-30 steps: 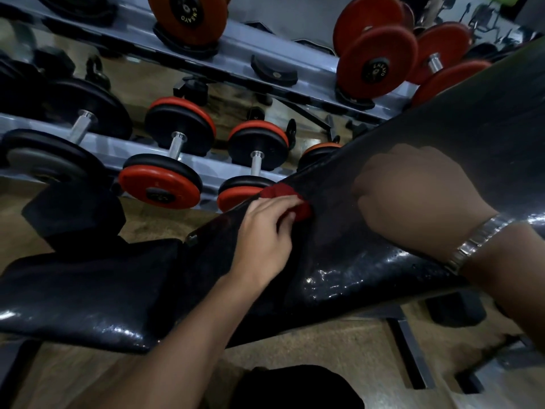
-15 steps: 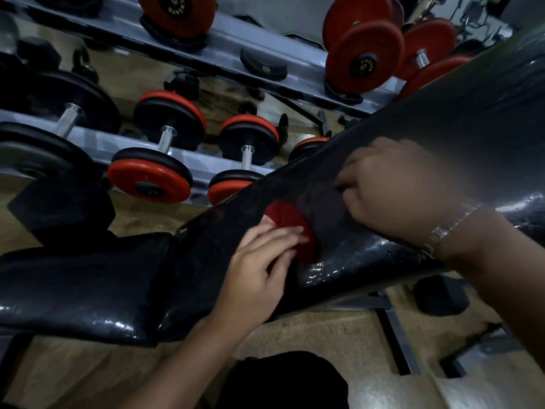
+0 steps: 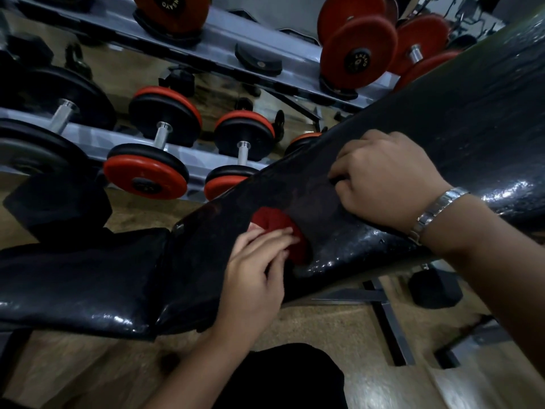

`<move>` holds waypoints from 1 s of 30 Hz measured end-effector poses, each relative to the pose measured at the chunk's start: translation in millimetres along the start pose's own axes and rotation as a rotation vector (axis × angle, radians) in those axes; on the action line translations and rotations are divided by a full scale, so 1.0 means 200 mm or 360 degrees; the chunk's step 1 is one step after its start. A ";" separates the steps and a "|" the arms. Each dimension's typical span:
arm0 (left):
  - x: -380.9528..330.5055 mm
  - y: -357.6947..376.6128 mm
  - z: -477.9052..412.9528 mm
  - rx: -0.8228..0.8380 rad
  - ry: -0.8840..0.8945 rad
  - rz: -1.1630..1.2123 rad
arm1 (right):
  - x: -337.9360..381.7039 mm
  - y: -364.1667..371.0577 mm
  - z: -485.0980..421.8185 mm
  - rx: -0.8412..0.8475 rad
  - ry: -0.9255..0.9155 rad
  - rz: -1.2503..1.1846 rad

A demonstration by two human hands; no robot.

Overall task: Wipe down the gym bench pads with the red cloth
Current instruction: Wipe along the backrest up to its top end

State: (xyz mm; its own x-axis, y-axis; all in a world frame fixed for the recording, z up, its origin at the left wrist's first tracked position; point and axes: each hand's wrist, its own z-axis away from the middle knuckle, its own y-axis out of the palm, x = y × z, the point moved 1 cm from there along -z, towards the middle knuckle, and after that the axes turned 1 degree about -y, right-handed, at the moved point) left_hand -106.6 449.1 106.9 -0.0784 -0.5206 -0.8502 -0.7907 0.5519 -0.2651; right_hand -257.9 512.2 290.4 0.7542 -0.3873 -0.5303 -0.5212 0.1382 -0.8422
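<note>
While left hand (image 3: 256, 278) presses red cloth (image 3: 274, 228) flat-fingered on back pad (image 3: 472, 113), right hand (image 3: 386, 178) rests fisted.

The black round hub cap (image 3: 358, 61) on the end of the large red dumbbell at upper right bears white curved lettering that reads roughly "ENSAYO" — tilted and slightly blurred. The black hub (image 3: 172, 2) of the red dumbbell at the top edge shows the same word upside down — its first letter is cut off.
</note>
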 end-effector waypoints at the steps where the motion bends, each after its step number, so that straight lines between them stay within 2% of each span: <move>1: -0.04 0.02 0.00 -0.0015 -0.0022 0.0002 | 0.00 0.00 0.00 0.0002 0.0008 0.0009; 4: -0.09 0.04 0.09 0.0089 0.0139 -0.0001 | 0.01 -0.01 0.00 0.0017 0.0008 -0.0005; 8: 0.02 -0.07 0.19 0.0210 0.0353 -0.0043 | -0.01 0.00 0.01 0.0016 -0.0008 -0.0049; 12: -0.01 -0.03 0.10 0.0060 0.0170 -0.0046 | 0.00 0.01 0.01 -0.0006 0.0004 -0.0044; 14: -0.08 0.03 0.10 0.0021 0.0171 -0.0051 | 0.01 0.01 0.01 -0.0002 0.0016 -0.0052; 19: 0.08 -0.07 0.21 0.0291 0.0641 -0.0255 | -0.01 0.01 0.03 0.0017 0.0002 -0.0089; 21: 0.12 -0.10 0.20 0.0242 0.0617 -0.0290 | -0.01 0.02 0.02 0.0012 0.0006 -0.0088; 25: -0.07 0.03 0.18 -0.0005 0.0312 -0.0103 | 0.00 0.02 0.02 0.0002 0.0039 -0.0085; 30: -0.03 0.01 0.20 0.0160 0.0512 -0.0070 | -0.02 0.01 0.02 0.0057 0.0002 -0.0111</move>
State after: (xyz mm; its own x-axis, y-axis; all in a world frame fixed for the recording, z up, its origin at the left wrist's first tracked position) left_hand -82.6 479.0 94.1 -0.2459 -0.7152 -0.6542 -0.7348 0.5777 -0.3553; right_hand -260.3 517.4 289.5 0.7877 -0.3984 -0.4699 -0.4525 0.1434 -0.8802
